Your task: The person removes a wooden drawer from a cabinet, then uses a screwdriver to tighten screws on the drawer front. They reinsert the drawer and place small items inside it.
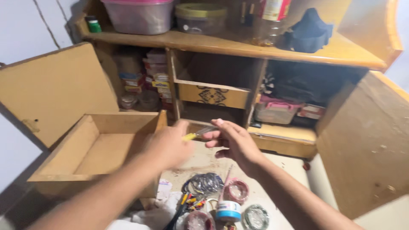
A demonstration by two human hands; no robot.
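My left hand (168, 145) and my right hand (232, 140) meet in front of a wooden cabinet. Between them is a small tool with a yellow handle (189, 136) and a thin metal tip. The left hand grips the yellow end and the right fingers pinch the metal end; motion blur hides finer detail. An empty pulled-out wooden drawer (96, 149) rests just left of my left hand. Below the hands lie coils of wire (204, 183), a pink coil (236, 191) and a roll of tape (227, 210).
Both cabinet doors stand open, left (51, 89) and right (366, 145). A second drawer (212, 94) sits half out in the middle bay. Boxes and jars fill the left bay, a pink-lidded box (275, 110) the right. Plastic containers (138, 16) stand on top.
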